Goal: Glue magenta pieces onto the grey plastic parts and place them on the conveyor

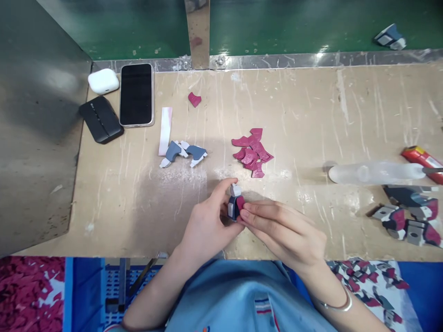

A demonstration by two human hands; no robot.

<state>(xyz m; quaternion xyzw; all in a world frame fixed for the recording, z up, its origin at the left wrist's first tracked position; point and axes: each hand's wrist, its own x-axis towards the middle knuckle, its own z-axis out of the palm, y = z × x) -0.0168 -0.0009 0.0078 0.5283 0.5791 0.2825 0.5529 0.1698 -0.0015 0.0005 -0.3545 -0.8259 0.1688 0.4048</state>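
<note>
My left hand [209, 221] is closed around a small dark-blue and grey plastic part [232, 207], held upright just above the front of the table. The fingertips of my right hand [289, 230] pinch a dark-red plastic piece [240, 203] against the right side of that part. How far the red piece is seated I cannot tell, as my fingers cover its edge. Beyond my hands lies a loose pile of dark-red pieces [254, 150]. To the left of the pile are two grey-blue and white parts [196, 153].
A white strip [165, 131], a phone [136, 94], a black device [101, 120] and a white case [104, 81] lie at left. At right are a translucent bottle [374, 173], a red-yellow object [424, 160] and several joined parts [408, 221]. A metal wall [38, 115] borders the left.
</note>
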